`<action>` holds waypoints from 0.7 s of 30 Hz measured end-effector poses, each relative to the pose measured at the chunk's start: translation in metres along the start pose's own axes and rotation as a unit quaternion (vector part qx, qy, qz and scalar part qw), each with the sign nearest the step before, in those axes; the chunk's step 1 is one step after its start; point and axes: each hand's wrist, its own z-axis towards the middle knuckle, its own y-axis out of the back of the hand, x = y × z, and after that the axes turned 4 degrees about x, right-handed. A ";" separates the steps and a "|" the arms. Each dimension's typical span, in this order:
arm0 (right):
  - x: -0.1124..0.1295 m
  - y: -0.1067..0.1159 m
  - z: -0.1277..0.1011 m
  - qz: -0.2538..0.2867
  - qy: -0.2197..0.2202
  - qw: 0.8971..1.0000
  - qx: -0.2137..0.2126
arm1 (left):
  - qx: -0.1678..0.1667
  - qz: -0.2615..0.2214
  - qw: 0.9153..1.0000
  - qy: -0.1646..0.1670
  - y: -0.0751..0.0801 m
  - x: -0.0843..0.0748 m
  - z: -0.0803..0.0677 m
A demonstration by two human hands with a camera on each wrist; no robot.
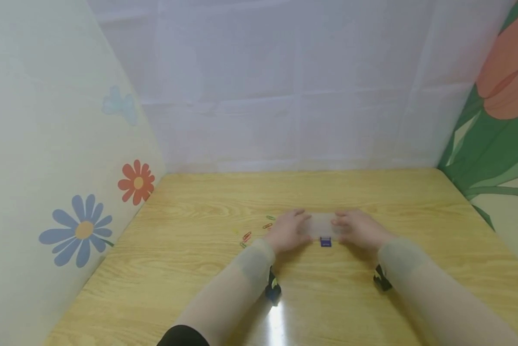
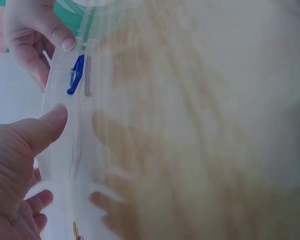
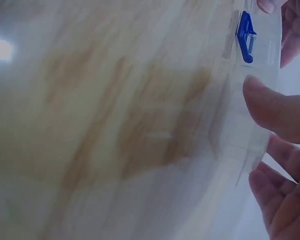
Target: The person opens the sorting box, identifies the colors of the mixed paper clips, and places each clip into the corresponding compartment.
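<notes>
A translucent plastic box (image 1: 322, 224) lies on the table between both hands, its blue latch (image 1: 325, 241) facing the person. My left hand (image 1: 290, 230) holds the box's left end, thumb on the near side and fingers round the far side. At the opposite end my right hand (image 1: 361, 229) grips in the same way. In the left wrist view the latch (image 2: 77, 75) sits between the two thumbs; from the right wrist, the clear front wall (image 3: 262, 65) shows beside it. What the box holds cannot be made out.
Several red and green paper clips (image 1: 247, 236) lie scattered left of the left hand on the wood-grain table (image 1: 189, 269). A white cloth (image 1: 293, 86) hangs behind the table. Flower-printed panels (image 1: 84, 230) stand at both sides.
</notes>
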 end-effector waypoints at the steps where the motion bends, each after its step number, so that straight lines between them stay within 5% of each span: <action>1: 0.000 0.000 0.000 -0.002 0.000 1.000 0.001 | -0.001 -0.006 1.000 0.009 -0.001 0.001 0.000; 8: -0.001 -0.003 0.001 0.023 -0.016 1.000 0.002 | 0.002 -0.038 0.998 0.047 0.000 0.005 -0.001; 21: -0.008 -0.006 -0.001 0.038 -0.009 0.999 -0.007 | -0.007 -0.052 0.997 0.055 0.000 0.010 -0.003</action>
